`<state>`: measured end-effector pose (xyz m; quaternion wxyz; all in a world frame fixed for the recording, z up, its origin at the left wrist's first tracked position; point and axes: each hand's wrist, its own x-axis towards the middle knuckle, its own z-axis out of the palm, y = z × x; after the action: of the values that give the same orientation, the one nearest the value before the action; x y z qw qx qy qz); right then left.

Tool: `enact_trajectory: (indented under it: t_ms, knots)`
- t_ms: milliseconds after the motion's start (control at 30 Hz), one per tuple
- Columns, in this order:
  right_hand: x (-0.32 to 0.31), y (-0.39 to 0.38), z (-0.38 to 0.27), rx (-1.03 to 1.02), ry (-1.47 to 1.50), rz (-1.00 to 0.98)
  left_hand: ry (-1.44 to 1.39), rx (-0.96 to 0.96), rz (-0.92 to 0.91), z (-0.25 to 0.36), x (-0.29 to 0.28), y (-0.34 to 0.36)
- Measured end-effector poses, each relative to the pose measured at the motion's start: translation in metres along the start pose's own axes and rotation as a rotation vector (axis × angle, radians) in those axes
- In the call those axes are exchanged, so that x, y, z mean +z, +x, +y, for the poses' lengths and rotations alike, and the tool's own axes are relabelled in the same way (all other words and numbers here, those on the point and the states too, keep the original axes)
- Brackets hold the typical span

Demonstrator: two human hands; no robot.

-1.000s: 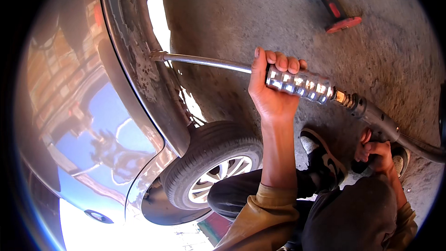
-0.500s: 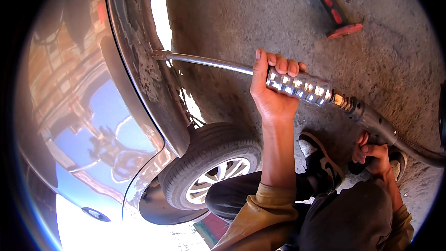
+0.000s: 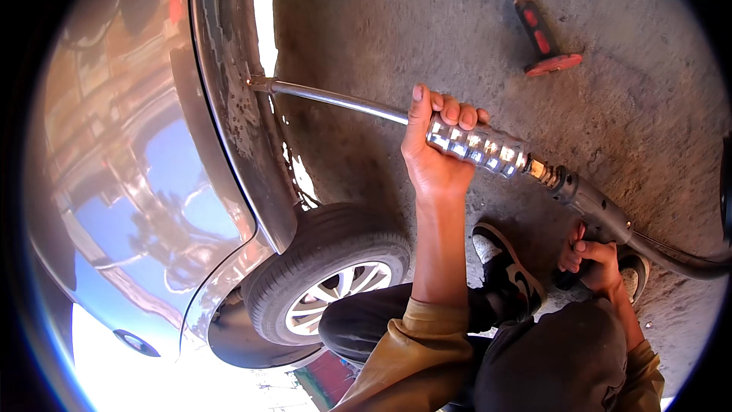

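Observation:
A slide-hammer dent puller (image 3: 484,146) with a shiny ribbed weight lies across my view. My left hand (image 3: 441,156) is closed around the weight's near side, thumb along the rod (image 3: 339,101). The rod's tip (image 3: 261,84) meets the scuffed, bare-metal sill (image 3: 238,111) of a car. Behind the weight come a brass-coloured fitting (image 3: 540,170) and a dark gun body (image 3: 598,210). My right hand (image 3: 597,263) is wrapped round the gun's handle, low beside my knee; the handle is mostly hidden by the fingers.
The glossy car door (image 3: 145,206) fills the left side, with a wheel (image 3: 335,282) below the sill. A thick cable (image 3: 679,259) runs off right from the gun. On the concrete floor (image 3: 427,23) rests a red-and-black-handled tool (image 3: 540,30). My shoes (image 3: 507,267) are close under the puller.
The view has shifted slightly, so my hands, the puller and the wheel appear a little farther left. Both grips look the same, and the tip remains against the sill.

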<state>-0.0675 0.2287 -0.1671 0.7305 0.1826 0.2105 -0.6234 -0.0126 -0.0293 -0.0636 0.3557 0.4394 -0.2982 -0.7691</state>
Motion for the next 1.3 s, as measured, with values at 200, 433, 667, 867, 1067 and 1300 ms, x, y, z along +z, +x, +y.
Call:
enact_trajectory:
  t_ms: [200, 433, 667, 867, 1067, 1300]
  knots:
    - [0.007, -0.008, -0.007, 0.016, -0.006, -0.025, 0.045, -0.033, 0.032, 0.007, 0.008, 0.001]
    - [0.006, -0.01, -0.004, 0.082, 0.02, 0.009, 0.047, 0.019, 0.099, 0.118, -0.019, 0.05]
    - [-0.003, -0.031, -0.01, 0.037, 0.049, 0.145, -0.023, 0.035, 0.165, -0.026, 0.012, -0.001]
    - [-0.049, -0.068, 0.017, -0.075, 0.096, 0.187, -0.083, -0.146, 0.09, -0.079, 0.015, -0.033]
    - [-0.021, -0.038, -0.012, -0.025, 0.053, 0.074, -0.044, -0.078, 0.098, -0.045, 0.027, -0.004]
    - [0.003, -0.004, -0.014, 0.045, 0.004, 0.003, -0.007, -0.006, 0.123, -0.003, 0.011, 0.006]
